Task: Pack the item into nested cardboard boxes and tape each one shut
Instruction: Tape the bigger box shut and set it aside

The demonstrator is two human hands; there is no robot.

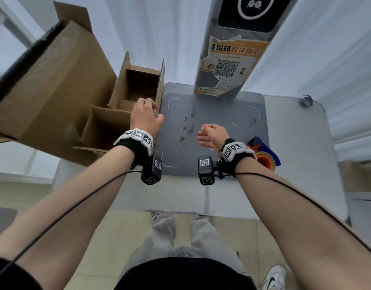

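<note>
Small box (136, 86) left of mat (222, 114), large box (55, 80) further left, tape roll (266, 160) right

We counted three open cardboard boxes at the left of the frame: a large one (48, 86), a medium one (105, 128) and a small one (141, 84). We saw two tape rolls, one orange-cored (265, 161), one grey (306, 100), and two hands.

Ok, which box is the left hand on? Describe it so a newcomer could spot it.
Start at the grey mat in the middle of the table. Against its left edge stands the small open cardboard box, where the left hand touches a flap. It is far smaller than the big carton further left.
</note>
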